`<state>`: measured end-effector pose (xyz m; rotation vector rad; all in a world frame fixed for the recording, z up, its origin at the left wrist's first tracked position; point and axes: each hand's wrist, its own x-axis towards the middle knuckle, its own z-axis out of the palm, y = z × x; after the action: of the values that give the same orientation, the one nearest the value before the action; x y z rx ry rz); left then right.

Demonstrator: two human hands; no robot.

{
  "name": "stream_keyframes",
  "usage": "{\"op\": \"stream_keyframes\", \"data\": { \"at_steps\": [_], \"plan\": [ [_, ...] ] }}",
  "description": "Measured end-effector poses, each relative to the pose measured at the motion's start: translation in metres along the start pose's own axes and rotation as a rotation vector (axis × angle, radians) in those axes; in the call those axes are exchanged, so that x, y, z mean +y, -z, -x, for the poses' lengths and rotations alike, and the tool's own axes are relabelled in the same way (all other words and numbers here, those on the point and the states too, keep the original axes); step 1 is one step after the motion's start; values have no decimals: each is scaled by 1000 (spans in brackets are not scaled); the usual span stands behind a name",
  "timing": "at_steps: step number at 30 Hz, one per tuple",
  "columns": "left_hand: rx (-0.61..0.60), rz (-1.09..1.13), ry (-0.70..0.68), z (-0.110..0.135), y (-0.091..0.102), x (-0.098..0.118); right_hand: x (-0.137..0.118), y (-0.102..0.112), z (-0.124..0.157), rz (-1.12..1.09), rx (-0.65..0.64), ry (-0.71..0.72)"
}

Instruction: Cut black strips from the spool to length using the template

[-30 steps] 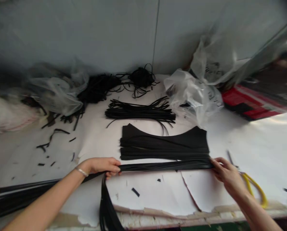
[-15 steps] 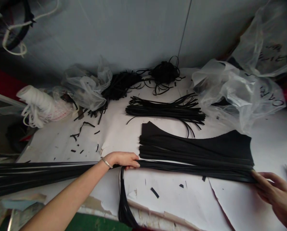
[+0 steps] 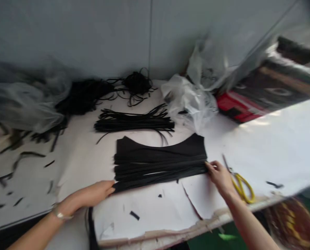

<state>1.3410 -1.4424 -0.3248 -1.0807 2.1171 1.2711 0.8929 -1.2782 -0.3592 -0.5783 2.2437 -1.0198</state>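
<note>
Near the counter's [image 3: 170,215] front edge, the left hand [image 3: 99,192] is gripping one end of the strips [image 3: 160,178] in its fingers; the right hand [image 3: 220,177] is pinching the other, beside scissors [image 3: 238,177].

On the table [image 3: 282,149], your left hand [image 3: 99,191] is gripping the left end of some strips [image 3: 157,178], while your right hand [image 3: 219,177] is gripping their right end. The cloth [image 3: 144,147] is lying just behind them, and a bundle [image 3: 134,124] is lying behind the cloth. Farther back, a tangle [image 3: 136,83] is resting near the wall [image 3: 79,34], with a heap [image 3: 84,95] to its left. One plastic bag [image 3: 22,104] is sitting left of the heap; another [image 3: 188,97] is sitting right of the bundle. Scissors [image 3: 242,187] are lying just right of your right hand.
</note>
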Motion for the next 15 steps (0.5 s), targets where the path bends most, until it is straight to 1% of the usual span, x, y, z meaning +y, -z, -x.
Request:
{"op": "stream_keyframes", "data": {
  "at_steps": [1, 2, 5, 8, 10, 15],
  "plan": [
    [-8, -2, 6, -2, -2, -2, 0, -1, -2, 53, 49, 16],
    [10, -10, 15, -4, -4, -4, 1, 0, -6, 101, 90, 32],
    [46, -11, 4, -10, -10, -11, 6, 3, -10, 205, 155, 72],
    [89, -37, 31, -11, -16, -15, 8, 5, -8, 243, 154, 98],
    [114, -52, 50, -10, -17, -14, 10, 6, -7, 247, 139, 102],
    [136, -45, 85, -4, -8, 3, 20, 8, -12, 239, 99, 63]
  ]
}}
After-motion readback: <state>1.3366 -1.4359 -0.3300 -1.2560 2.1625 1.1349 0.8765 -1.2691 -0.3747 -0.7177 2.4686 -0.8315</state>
